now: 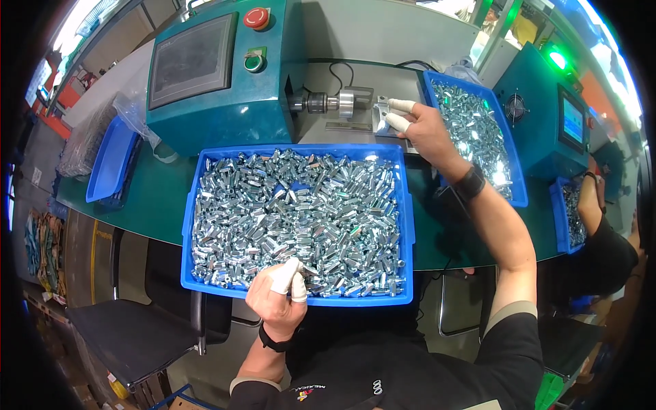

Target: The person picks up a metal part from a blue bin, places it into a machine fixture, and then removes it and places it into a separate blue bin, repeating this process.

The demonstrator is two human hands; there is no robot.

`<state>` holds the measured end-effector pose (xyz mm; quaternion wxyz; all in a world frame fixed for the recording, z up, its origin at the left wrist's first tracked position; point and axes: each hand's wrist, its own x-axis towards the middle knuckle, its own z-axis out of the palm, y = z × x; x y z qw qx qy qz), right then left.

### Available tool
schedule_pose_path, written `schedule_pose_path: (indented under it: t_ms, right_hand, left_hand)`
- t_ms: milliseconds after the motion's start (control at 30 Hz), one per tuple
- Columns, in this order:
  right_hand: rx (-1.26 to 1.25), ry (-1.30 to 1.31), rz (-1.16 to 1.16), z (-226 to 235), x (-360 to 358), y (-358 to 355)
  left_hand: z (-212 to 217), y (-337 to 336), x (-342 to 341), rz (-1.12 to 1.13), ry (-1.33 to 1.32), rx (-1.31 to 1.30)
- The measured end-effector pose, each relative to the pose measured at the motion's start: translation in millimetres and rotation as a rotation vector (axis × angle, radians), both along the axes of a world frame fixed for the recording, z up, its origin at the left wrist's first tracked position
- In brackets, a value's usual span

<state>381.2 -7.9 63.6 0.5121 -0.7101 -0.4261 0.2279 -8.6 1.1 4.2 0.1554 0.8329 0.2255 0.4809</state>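
Hands, two, bare but for white finger cots. Left hand (pixel 277 295) sits at the near rim of the big blue tray (pixel 403 205), fingertips pinched narrow down among the small silvery metal nuts (pixel 294 212) heaped there; whether a nut is already caught between the fingers cannot be told. Right hand (pixel 417 126) reaches far across the worktop (pixel 154 198), past the tray's far right corner, its cotted fingers closed narrow on a small silvery part (pixel 380 113) at the fixture in front of the machine's spindle (pixel 328 102).

Spindle: long axis level, running left to right along the worktop's far side, its tip pointing toward the right hand. The part lies just right of that tip, in line with it. The right hand is the nearer by far; the left is well apart, on the near side.

Machine (pixel 219 75): teal housing, dark screen, red button (pixel 256 18) and green button (pixel 254 63), at the far left.

Second blue tray (pixel 516 171) of like nuts: at the far right, just beside the right wrist.

Empty blue tray (pixel 109 160): at the left edge.

Another person: at the right edge, a hand over a third tray (pixel 557 212).
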Motion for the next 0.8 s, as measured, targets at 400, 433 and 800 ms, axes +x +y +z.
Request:
schedule_pose_path:
  t_ms: [400,433,800]
  right_hand:
    - [0.06,0.322,-0.043,-13,2,2]
    - [0.06,0.337,-0.012,-13,4,6]
    - [-0.031,0.233,0.168,-5,12,28]
  left_hand:
    - [0,0,1,0.004,0.01,0.0]
    - [0,1,1,0.009,0.013,0.001]
    - [1,0,3,0.012,0.043,-0.021]
